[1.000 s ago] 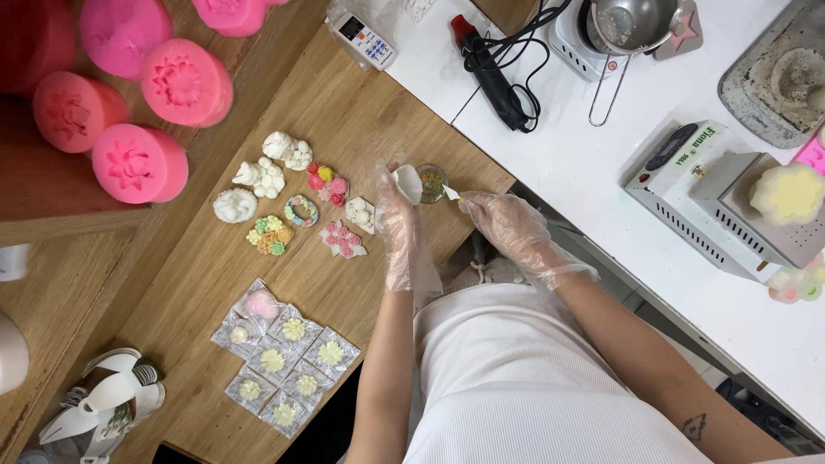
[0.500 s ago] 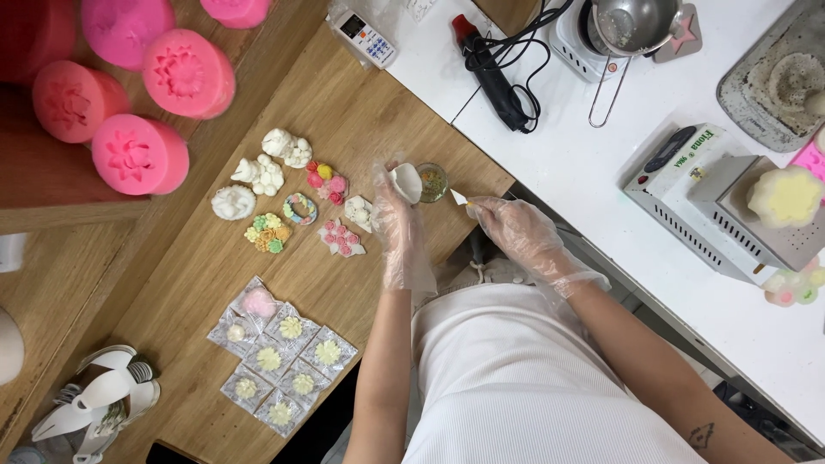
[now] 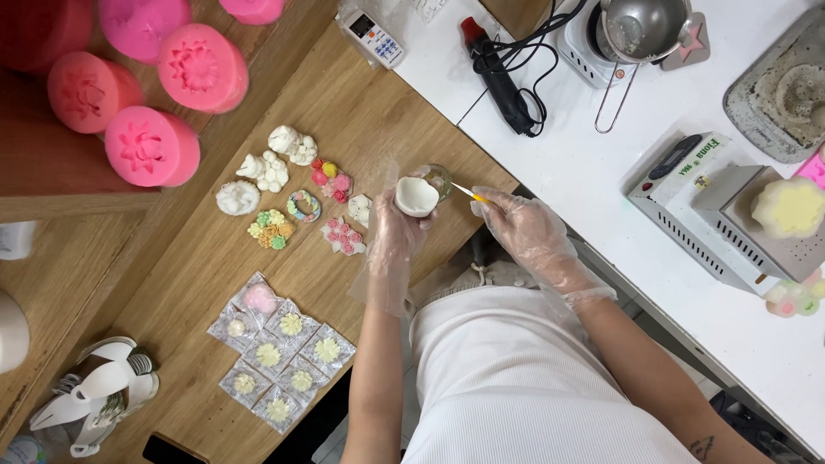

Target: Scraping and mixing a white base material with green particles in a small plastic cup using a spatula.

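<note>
Two gloved hands are working above the wooden worktop (image 3: 378,129): the left hand (image 3: 397,230) is cupping a small white shell-like piece (image 3: 416,196), likely light and brittle, best held by its rim, while the right hand (image 3: 522,228) is pinching a thin yellow-handled tool (image 3: 469,192) beside it.

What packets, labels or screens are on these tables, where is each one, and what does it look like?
Clear packets: a cluster at the wooden table's near edge, square, each holding a pale yellow or pink flower piece.
Remote control: far edge of the wooden table, white, oblong, with a small grey screen.
Label on the white machine: white table, right side, a narrow strip with green print.
</note>
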